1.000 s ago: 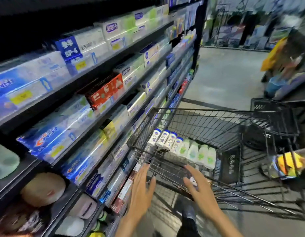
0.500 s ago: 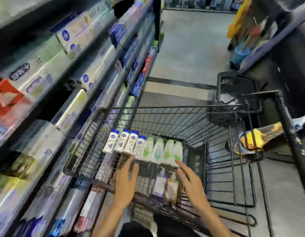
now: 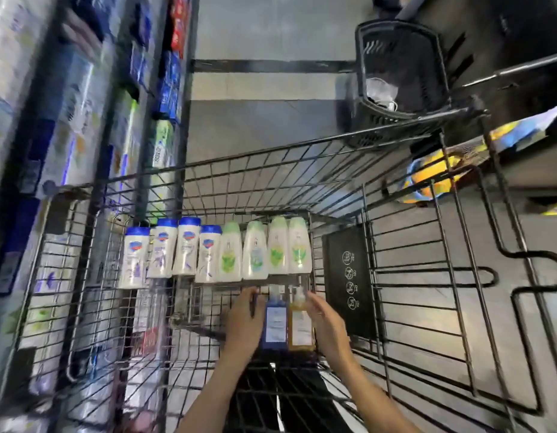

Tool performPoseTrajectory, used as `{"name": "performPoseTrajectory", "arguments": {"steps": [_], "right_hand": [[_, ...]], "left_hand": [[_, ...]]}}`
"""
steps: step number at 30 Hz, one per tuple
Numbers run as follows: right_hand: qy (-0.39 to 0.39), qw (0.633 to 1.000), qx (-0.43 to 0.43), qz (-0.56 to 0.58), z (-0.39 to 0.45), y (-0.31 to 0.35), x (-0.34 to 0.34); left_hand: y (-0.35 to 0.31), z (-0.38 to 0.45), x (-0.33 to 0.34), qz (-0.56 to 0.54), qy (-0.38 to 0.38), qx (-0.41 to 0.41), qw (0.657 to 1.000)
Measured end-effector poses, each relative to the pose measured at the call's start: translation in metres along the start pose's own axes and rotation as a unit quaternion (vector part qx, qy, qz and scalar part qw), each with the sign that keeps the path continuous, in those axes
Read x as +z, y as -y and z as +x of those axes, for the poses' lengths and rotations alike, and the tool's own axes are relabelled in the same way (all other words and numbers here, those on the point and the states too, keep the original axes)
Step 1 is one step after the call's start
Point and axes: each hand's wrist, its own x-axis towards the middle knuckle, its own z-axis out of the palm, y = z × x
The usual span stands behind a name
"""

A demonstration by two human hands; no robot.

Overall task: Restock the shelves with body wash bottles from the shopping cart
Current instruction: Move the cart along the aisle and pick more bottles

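Shopping cart (image 3: 271,157): dark metal wire, thin rods, slight sheen along the top rim. At its far end, 4 white bottles (image 3: 165,254) of glossy plastic with blue caps, then 4 green-capped bottles (image 3: 264,251), same smooth shiny plastic, printed labels. Near the cart's right side, a black panel (image 3: 349,282), matt, flat, white printed symbols. Blue bottle (image 3: 275,323) and amber bottle (image 3: 300,323): translucent plastic, pale paper-like labels. Black basket (image 3: 399,57) past the far rim: matt moulded plastic, slotted walls. Floor (image 3: 271,26): smooth grey, dull sheen.
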Motion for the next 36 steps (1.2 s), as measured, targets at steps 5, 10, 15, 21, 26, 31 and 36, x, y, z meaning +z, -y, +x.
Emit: {"name": "performPoseTrajectory", "arguments": {"steps": [5,10,15,21,26,31,36], "right_hand": [[0.041,0.982,0.174,0.051,0.028,-0.039,0.041],[0.014,0.973,0.229,-0.016,0.041,-0.072,0.076],[-0.044,0.964,0.263,-0.020,0.045,-0.083,0.094],[-0.076,0.952,0.297,-0.012,0.049,-0.085,0.097],[-0.064,0.948,0.307,-0.058,0.053,-0.084,0.099],[-0.040,0.945,0.296,-0.134,0.055,-0.083,0.106],[-0.057,0.936,0.296,-0.180,0.054,-0.084,0.111]], "left_hand": [[0.033,0.030,0.050,0.047,0.087,-0.067,0.993],[0.062,0.045,0.088,0.048,0.112,-0.179,0.976],[0.070,0.051,0.101,0.089,0.109,-0.213,0.967],[0.072,0.058,0.105,0.146,0.078,-0.258,0.952],[0.080,0.067,0.106,0.005,0.056,-0.294,0.954],[0.082,0.071,0.105,-0.046,0.058,-0.302,0.950],[0.081,0.062,0.101,-0.042,0.090,-0.224,0.970]]}}
